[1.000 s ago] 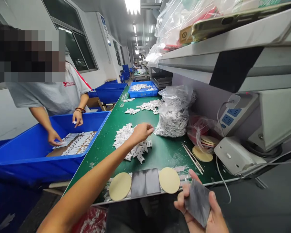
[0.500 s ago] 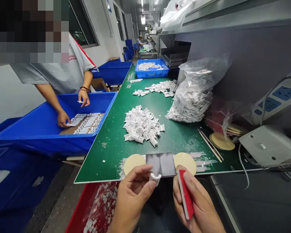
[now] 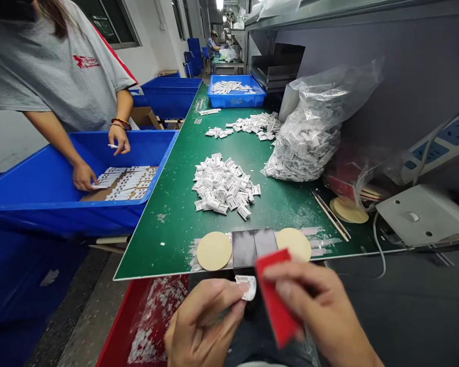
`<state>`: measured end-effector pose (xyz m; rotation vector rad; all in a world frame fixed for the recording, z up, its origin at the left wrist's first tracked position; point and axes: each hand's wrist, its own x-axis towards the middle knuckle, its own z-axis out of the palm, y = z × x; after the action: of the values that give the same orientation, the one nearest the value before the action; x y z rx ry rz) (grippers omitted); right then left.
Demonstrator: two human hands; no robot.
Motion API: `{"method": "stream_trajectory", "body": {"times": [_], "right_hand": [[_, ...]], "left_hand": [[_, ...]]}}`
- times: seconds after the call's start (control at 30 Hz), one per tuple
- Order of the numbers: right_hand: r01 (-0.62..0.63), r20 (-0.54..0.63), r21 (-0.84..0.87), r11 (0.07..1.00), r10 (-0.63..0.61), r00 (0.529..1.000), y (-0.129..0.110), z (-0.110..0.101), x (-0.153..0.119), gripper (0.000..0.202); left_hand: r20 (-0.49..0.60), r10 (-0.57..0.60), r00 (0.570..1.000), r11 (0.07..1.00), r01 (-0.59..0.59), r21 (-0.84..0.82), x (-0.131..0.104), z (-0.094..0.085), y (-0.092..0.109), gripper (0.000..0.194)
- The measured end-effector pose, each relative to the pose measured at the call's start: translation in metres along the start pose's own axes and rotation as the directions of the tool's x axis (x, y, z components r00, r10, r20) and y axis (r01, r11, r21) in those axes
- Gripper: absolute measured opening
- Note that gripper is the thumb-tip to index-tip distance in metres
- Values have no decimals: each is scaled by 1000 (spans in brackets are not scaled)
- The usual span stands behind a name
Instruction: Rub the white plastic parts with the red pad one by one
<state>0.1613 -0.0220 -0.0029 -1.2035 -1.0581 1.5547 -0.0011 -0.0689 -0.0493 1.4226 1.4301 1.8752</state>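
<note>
Curved white piece [image 3: 251, 289]; red block [image 3: 276, 311] tilted beside.

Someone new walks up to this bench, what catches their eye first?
Probably the bright red block in the right hand, beside the small white part pinched in the left hand. Next, the heap of white parts on the green tabletop, with a bulging clear bag to its right.

There is one red block [image 3: 274, 306] and one white piece [image 3: 249, 288] just beside it. Two yellow discs [image 3: 214, 251] and two dark squares [image 3: 244, 248] lie along the table [image 3: 147, 257]'s front edge. There is one blue tray [image 3: 237, 101], one big bag [image 3: 305, 148] of white pieces, and two other people [image 3: 67, 76]. The nearest heap [image 3: 224, 186] has too many to count.
</note>
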Motion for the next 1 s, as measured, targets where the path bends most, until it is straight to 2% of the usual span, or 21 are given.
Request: {"method": "stream_trajectory", "body": {"times": [0.03, 0.07, 0.1, 0.17, 0.2, 0.27, 0.33, 0.43, 0.5, 0.6, 0.67, 0.7, 0.77, 0.8, 0.9, 0.93, 1.0], "right_hand": [[-11, 41, 19, 1000, 10, 999, 1, -1, 4, 18], [1, 25, 49, 999, -2, 1000, 3, -3, 8, 18], [36, -58, 78, 996, -32, 998, 4, -5, 11, 18], [99, -272, 193, 976, -44, 961, 8, -10, 17, 19], [96, -304, 290, 952, -4, 953, 9, -12, 19, 18], [17, -216, 454, 891, 92, 972, 12, -13, 18, 15], [-81, -102, 556, 827, 165, 981, 14, -10, 14, 13], [-178, 37, 636, 750, 201, 979, 17, -3, 0, 14], [-235, 148, 673, 701, 184, 972, 17, 2, -11, 16], [-283, 323, 615, 736, 92, 942, 15, 5, -21, 18], [-223, 415, 481, 848, 4, 910, 12, 5, -17, 22], [-148, 371, 405, 902, -15, 928, 10, 5, -13, 20], [-29, 168, 285, 958, -20, 986, 9, 5, -2, 19], [-8, 73, 261, 965, -11, 997, 9, 5, 4, 23], [-48, 220, 222, 974, -2, 975, 12, 5, 14, 32], [-21, 189, 191, 981, -16, 982, 13, 6, 15, 32], [60, -48, 139, 988, -54, 997, 13, 7, 15, 32]], "left_hand": [[51, 58, 997, 998, -56, -24, 2, -3, -3, 58], [95, 122, 988, 991, -117, -59, 4, -5, -5, 62], [119, 180, 976, 981, -169, -95, 8, -7, -8, 65], [80, 233, 969, 963, -219, -155, 14, -7, -11, 65], [34, 237, 971, 959, -228, -171, 16, -6, -12, 65], [-22, 242, 970, 959, -243, -148, 19, -4, -13, 64], [21, 264, 964, 963, -262, -69, 20, -3, -15, 57], [121, 263, 957, 964, -266, 11, 18, -3, -17, 39], [132, 248, 960, 969, -248, -15, 14, -3, -17, 42], [82, 142, 986, 981, -129, -146, 7, -1, -15, 54], [75, 55, 996, 968, -35, -250, 3, 0, -13, 50], [82, 46, 996, 963, -22, -267, 2, 0, -11, 48], [81, 60, 995, 966, -37, -255, 2, -1, -7, 48], [87, 67, 994, 971, -45, -235, 4, -1, -5, 48], [121, 93, 988, 967, -61, -245, 8, -2, 0, 38], [123, 102, 987, 964, -67, -257, 9, -1, 1, 35], [81, 109, 991, 964, -86, -250, 11, -1, 3, 32]]}}
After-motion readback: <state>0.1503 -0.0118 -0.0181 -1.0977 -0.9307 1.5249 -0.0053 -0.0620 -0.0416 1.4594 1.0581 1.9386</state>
